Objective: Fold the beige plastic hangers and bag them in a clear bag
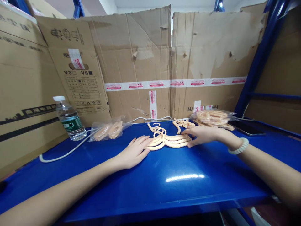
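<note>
Several beige, rounded, curved pieces with looped hooks, looking like small clothes hangers (176, 142), lie stacked on the blue shelf surface (150, 185). At their left ends is my left hand (134, 152), fingers along the far side and thumb on the near side. My right hand (202, 135) closes round the right ends between thumb and fingers. Behind the stack lie a loose beige hook piece (150, 126) and a small heap of beige pieces (184, 123). The fingertips of both hands are partly hidden by the stack.
A clear plastic bag of beige pieces (108, 130) lies left, and bagged beige pieces (213, 117) lie right, beside a dark phone (245, 128). A water bottle (70, 121) stands by a white cable (63, 156). Cardboard sheets (131, 62) wall the back; a blue post (256, 59) rises right.
</note>
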Demonstrator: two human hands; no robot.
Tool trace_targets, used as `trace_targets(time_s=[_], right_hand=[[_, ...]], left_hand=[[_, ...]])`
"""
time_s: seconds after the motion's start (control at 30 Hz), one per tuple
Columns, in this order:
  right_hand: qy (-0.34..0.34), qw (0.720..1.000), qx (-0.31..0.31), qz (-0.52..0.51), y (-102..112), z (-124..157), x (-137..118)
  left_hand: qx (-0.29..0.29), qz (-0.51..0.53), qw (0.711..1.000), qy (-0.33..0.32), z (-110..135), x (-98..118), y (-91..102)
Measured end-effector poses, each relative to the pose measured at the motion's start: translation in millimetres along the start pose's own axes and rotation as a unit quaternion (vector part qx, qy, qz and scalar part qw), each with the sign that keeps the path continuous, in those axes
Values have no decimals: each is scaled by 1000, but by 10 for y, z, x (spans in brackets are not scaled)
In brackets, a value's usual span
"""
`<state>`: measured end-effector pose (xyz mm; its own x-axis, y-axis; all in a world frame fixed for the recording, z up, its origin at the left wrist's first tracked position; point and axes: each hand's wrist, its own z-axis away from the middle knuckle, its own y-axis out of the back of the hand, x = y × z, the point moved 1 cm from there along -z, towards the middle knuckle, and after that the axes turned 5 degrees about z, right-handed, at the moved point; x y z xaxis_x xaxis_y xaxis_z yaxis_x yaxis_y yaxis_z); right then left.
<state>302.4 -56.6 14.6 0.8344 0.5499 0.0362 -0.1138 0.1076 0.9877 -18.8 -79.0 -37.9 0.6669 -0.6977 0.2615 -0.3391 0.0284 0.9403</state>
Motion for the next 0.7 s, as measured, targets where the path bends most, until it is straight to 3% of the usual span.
trace_targets(time_s=[0.7], right_hand=[[35, 999, 5, -5, -5, 8, -1]], left_hand=[[9, -39, 999, -17, -25, 63, 7]])
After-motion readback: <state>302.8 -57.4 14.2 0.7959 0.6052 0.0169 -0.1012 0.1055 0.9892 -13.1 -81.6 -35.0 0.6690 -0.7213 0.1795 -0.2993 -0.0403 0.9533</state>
